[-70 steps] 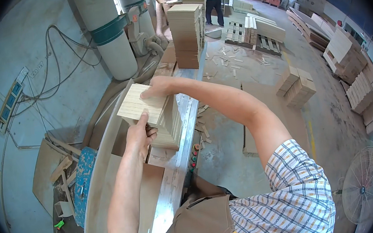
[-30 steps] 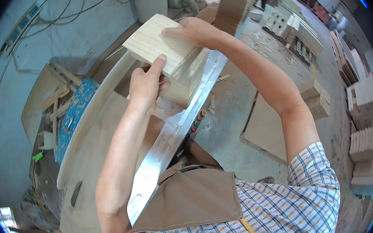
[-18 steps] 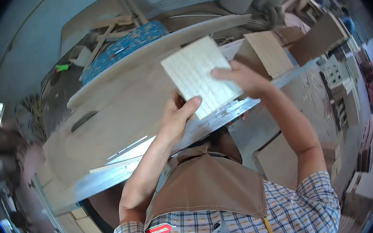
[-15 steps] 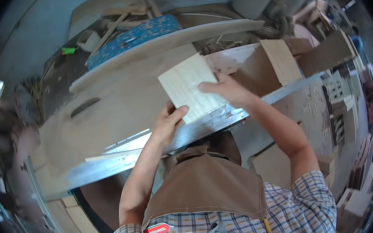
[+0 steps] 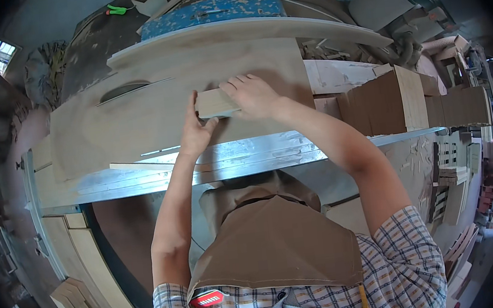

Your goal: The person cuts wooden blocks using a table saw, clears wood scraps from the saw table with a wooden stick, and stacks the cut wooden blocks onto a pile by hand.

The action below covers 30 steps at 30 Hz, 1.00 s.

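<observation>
A pale wooden piece (image 5: 214,102) is held between my two hands above the brown worktable panel (image 5: 135,126), a narrow face showing toward me. My left hand (image 5: 197,134) grips its left end, thumb at the near lower side and fingers up along the end. Over its right end lies my right hand (image 5: 252,96), fingers bent around the top and the thumb hidden. Whether the piece touches the panel is hard to tell. A dark curved slot (image 5: 124,91) in the panel lies to the left of my hands, with a thin line running from it.
Along the near edge runs a shiny metal rail (image 5: 247,161) with a thin wood strip (image 5: 139,166) on it. A long board (image 5: 234,32) stands behind the panel, before a worn blue box (image 5: 213,12). Cardboard boxes (image 5: 367,105) are at right; stacked wood (image 5: 82,306) lies lower left.
The wooden piece has turned from its broad face showing to a narrow face showing, and moved left, away from the rail. Both hands shifted with it, and my view has turned.
</observation>
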Available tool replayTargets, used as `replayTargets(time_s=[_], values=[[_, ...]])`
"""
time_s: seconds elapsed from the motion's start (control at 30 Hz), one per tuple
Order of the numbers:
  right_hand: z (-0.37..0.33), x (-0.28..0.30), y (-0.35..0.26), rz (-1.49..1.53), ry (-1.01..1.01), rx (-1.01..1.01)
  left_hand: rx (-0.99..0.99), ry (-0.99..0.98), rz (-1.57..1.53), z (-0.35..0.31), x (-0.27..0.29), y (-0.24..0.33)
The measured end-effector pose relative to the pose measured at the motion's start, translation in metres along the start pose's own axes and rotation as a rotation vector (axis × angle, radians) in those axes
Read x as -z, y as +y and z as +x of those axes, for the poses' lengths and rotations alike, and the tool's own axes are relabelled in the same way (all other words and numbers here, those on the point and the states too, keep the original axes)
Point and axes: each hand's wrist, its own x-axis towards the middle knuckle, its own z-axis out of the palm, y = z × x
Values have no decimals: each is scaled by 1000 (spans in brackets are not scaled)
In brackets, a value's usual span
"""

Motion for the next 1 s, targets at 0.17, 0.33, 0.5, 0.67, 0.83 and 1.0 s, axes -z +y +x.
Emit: replayTargets(time_s=[0.17, 0.33, 0.5, 0.67, 0.83, 1.0], values=[[-21, -4, 5, -21, 92, -61, -14, -37, -44, 2, -9, -13], [-68, -32, 16, 339, 237, -449, -67, -16, -46, 6, -17, -20], [-71, -78, 5, 830, 365, -544, -68, -52, -33, 11, -18, -32], [-65, -75, -17, 896, 473, -565, -106, 37, -85, 5, -26, -32], [-61, -81, -17, 870, 503, -566, -89, 85, -31, 3, -26, -38], [-55, -81, -25, 885, 501, -598, -105, 96, 6, 0, -24, -38]])
